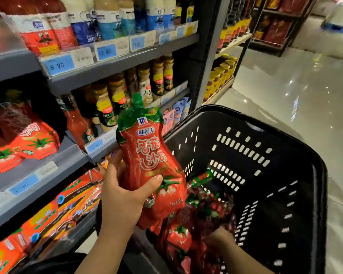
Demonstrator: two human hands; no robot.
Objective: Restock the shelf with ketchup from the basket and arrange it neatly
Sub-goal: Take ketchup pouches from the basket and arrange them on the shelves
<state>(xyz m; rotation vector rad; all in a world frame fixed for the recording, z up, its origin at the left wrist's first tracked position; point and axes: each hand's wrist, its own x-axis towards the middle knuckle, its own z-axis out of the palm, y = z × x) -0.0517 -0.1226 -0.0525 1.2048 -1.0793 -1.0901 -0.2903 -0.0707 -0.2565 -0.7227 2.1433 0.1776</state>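
Your left hand (123, 196) has its thumb curled across the front of a ketchup pouch (151, 161) and its fingers wrapped round the back, gripping it low on the belly with the green cap pointing up, just above the near corner of the basket (285, 139). That low grip on soft, glossy film is the weak spot: the tall top may flop over or the pouch may slide through your palm as you swing it toward the shelf (38, 175). Your right hand (222, 239) is down among the remaining pouches (186, 230) in the basket; it is dim and blurred there, so I cannot tell whether its fingers hold one or lie loose. Pulling up blind could drag a neighbour over the rim. On the shelf, the ketchup already there (18, 147) lies tilted and overlapping, so a pouch pushed in one-handed may lean, topple the others, or slip off the edge past the price tags (24, 184)
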